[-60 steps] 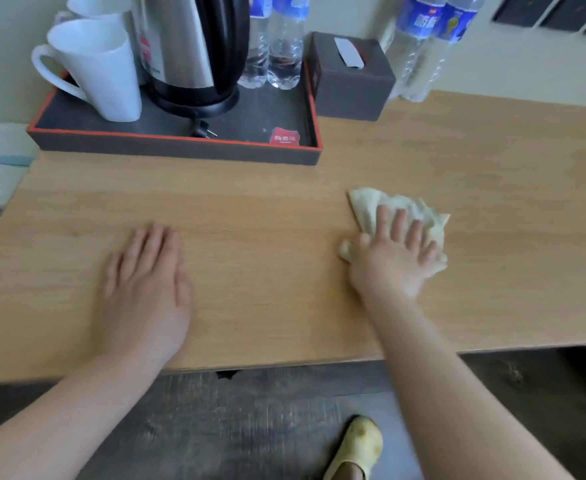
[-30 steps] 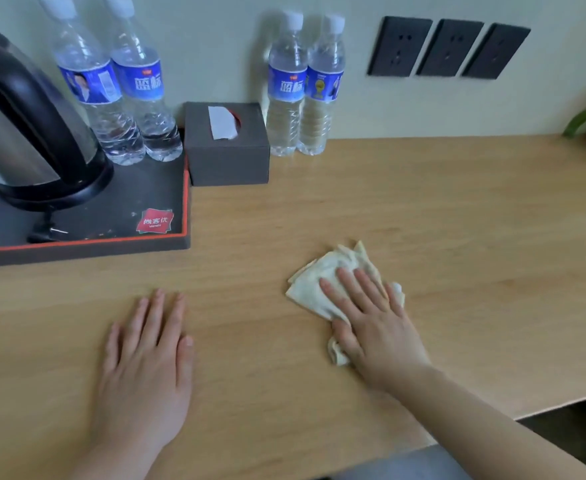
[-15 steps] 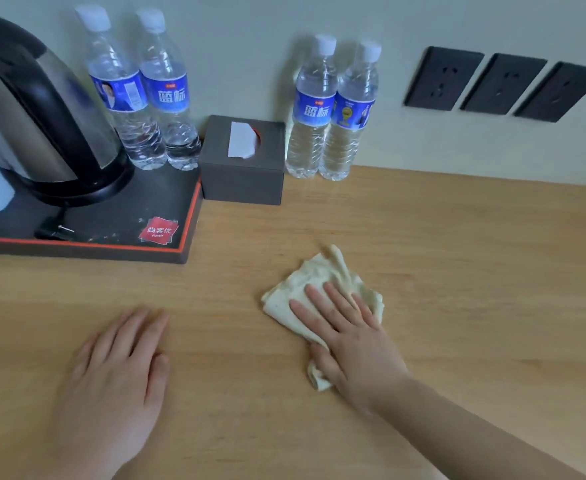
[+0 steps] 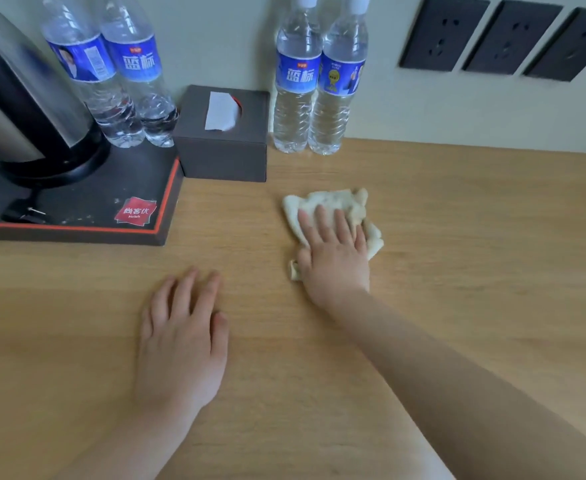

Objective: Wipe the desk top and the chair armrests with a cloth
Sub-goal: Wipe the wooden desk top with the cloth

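A crumpled cream cloth [image 4: 329, 202] lies on the light wooden desk top [image 4: 475, 254], a little in front of the tissue box and the bottles. My right hand [image 4: 334, 258] presses flat on the cloth with its fingers spread over it, covering the near half. My left hand [image 4: 184, 334] rests palm down on the bare wood to the left, holding nothing. No chair or armrest is in view.
A dark tray with a red edge [image 4: 160, 216] holds a steel kettle [image 4: 25, 109] and two water bottles [image 4: 111, 74] at the back left. A grey tissue box [image 4: 222, 147] and two more bottles [image 4: 315, 81] stand against the wall. Wall sockets [image 4: 502, 39] sit at upper right.
My right hand has pushed the cloth away from me toward the wall and slightly right. My left hand stays flat on the desk. The view has tilted up from the desk's front edge.
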Demonstrator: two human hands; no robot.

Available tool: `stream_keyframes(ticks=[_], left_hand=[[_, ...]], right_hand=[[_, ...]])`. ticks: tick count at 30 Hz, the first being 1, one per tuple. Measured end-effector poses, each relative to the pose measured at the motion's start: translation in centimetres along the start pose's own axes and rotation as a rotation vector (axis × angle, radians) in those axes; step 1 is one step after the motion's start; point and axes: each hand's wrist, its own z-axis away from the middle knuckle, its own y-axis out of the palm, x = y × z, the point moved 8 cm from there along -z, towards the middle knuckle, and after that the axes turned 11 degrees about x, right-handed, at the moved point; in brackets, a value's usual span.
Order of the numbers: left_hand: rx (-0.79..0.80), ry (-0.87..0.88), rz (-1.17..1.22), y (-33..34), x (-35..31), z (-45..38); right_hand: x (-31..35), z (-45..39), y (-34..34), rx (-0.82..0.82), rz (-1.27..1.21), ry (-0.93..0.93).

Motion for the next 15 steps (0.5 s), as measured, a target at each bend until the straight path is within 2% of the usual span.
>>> stream_keyframes(ticks=[3, 6, 8, 10, 12, 13, 15], left_hand=[[-0.014, 0.003, -0.013, 0.0, 0.0, -0.1], [-0.037, 0.012, 0.006, 0.1, 0.1, -0.2], [-0.056, 0.023, 0.006, 0.1, -0.1, -0.2], [-0.062, 0.031, 0.005, 0.2, -0.1, -0.1], [-0.069, 0.048, -0.004, 0.2, -0.2, -0.1], [-0.076, 0.054, -0.002, 0.2, -0.2, 0.0], [-0.088, 0.059, 0.013, 0.2, -0.2, 0.0]], right_hand=[[1.2, 10.9, 2.7, 0.040, 0.079, -0.263], [-3.7, 17.4, 3.7, 0.057, 0.166, -0.347], [-9.0, 17.5, 2.3, 0.042, 0.158, -0.158], [-13.1, 15.9, 0.8, 0.021, 0.001, 0.198], [-13.5, 14.6, 0.6, -0.065, -0.128, 0.503], [-12.3, 14.1, 0.9, -0.088, -0.184, 0.580], [-8.5, 14.2, 2.1, -0.106, -0.215, 0.564]])
